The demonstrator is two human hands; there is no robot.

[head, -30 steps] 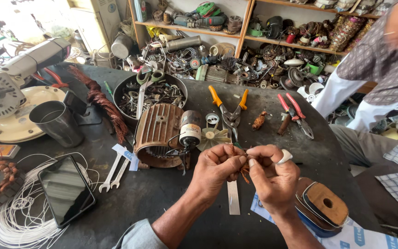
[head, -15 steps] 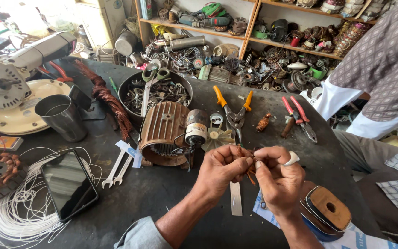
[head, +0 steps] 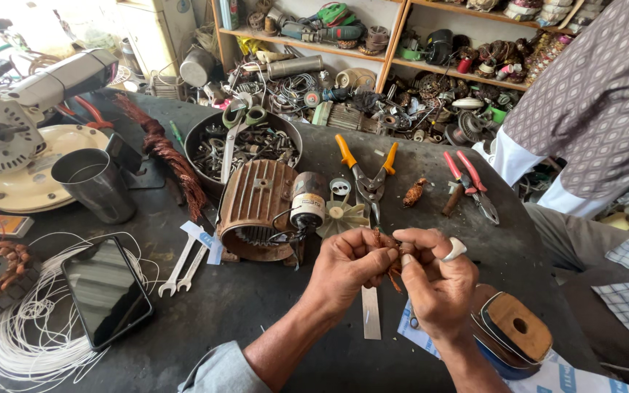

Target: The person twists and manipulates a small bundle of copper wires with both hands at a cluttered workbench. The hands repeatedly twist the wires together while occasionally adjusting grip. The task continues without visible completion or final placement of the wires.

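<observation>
Left hand: your left hand (head: 347, 266) is pinching a thin twisted strand of copper wire (head: 389, 271).
Right hand: your right hand (head: 438, 280) is pinching its other end.
Wire: it is hanging above the dark desk (head: 271, 298), near the rusty ribbed motor housing (head: 256, 207).

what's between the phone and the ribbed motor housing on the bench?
Head view: two wrenches lie side by side between the phone and the motor housing, on a white paper strip, with bare dark bench around them.
</observation>
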